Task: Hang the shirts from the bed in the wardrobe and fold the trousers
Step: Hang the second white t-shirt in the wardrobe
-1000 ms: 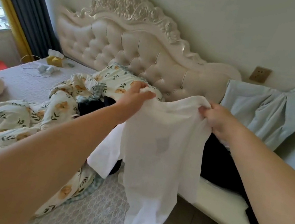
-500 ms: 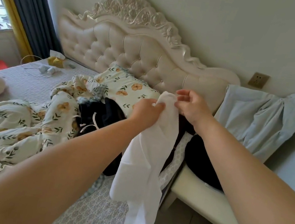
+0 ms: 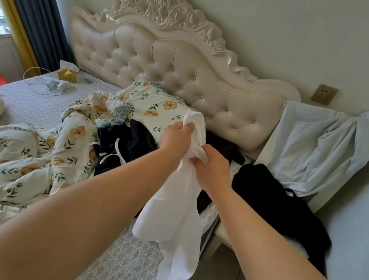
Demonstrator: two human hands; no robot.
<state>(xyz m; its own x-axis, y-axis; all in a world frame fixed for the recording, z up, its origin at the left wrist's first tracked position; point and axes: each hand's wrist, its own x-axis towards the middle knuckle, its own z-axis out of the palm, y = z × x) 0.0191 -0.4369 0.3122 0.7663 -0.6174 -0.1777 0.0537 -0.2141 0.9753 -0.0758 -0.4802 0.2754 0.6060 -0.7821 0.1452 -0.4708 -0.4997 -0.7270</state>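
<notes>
The left hand (image 3: 175,139) is pinching the top edge of the thin white fabric shirt (image 3: 173,224). The right hand (image 3: 210,169), at its four o'clock, is gripping a bunched fold. The shirt is hanging below both hands, over the edge of the grey patterned bed (image 3: 126,265). The forearms are hiding part of it. Dark crumpled garments (image 3: 128,144) are lying at nine o'clock.
</notes>
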